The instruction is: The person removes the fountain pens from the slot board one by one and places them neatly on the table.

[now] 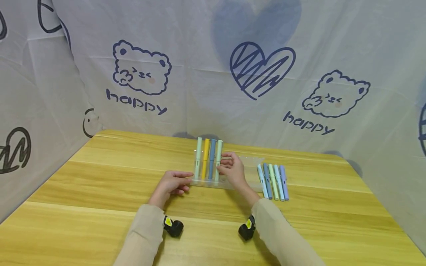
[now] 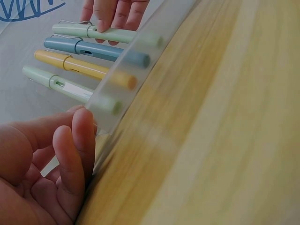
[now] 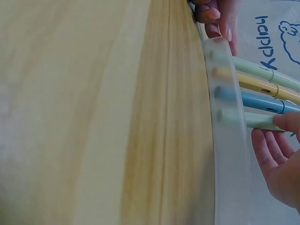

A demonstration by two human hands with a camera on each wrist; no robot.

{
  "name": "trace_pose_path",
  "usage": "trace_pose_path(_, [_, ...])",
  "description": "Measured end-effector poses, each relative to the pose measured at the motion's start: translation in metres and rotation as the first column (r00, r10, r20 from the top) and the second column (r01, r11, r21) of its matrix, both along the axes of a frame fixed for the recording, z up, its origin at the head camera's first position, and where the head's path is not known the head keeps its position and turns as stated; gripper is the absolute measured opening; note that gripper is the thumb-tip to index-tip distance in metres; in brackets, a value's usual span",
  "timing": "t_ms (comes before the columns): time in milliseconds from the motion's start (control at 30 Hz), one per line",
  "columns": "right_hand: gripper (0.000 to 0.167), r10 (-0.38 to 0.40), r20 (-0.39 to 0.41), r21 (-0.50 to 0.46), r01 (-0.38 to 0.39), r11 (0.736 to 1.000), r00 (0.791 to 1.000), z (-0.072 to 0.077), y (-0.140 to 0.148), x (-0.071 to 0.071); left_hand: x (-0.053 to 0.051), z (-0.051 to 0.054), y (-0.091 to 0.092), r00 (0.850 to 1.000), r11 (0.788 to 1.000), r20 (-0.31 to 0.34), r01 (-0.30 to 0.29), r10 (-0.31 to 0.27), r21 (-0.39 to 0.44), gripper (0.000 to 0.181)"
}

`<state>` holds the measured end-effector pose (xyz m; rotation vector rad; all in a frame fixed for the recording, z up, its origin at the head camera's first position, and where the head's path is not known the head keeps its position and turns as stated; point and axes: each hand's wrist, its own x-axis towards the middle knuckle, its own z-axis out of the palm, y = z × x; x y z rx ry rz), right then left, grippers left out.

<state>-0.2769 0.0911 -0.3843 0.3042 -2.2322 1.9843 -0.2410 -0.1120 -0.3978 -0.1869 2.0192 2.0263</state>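
A clear holder point(image 1: 233, 184) with a frosted front strip point(image 3: 229, 164) holds a green pen point(image 1: 198, 155), a yellow pen point(image 1: 205, 155), a blue pen point(image 1: 212, 155) and, rightmost, another green pen point(image 1: 219, 151). My right hand point(image 1: 234, 171) pinches that rightmost green pen between thumb and fingers; its lower end is behind the strip, seen in the right wrist view point(image 3: 262, 121). My left hand point(image 1: 171, 184) grips the holder's left end with thumb and fingers, beside the first green pen point(image 2: 70, 89).
To the right of the holder several pens lie side by side on the wooden table point(image 1: 116, 229), among them a purple pen point(image 1: 284, 183) and a grey-blue pen point(image 1: 267, 181). A patterned cloth point(image 1: 199, 92) hangs behind the table.
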Motion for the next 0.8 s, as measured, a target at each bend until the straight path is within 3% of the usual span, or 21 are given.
trace_pose_path(800, [0.038, 0.01, -0.054, -0.017, -0.011, 1.0, 0.998, 0.0064, 0.0009, 0.0041, -0.0003, -0.0005, 0.0002, 1.0, 1.0, 0.002, -0.001, 0.001, -0.008, 0.031])
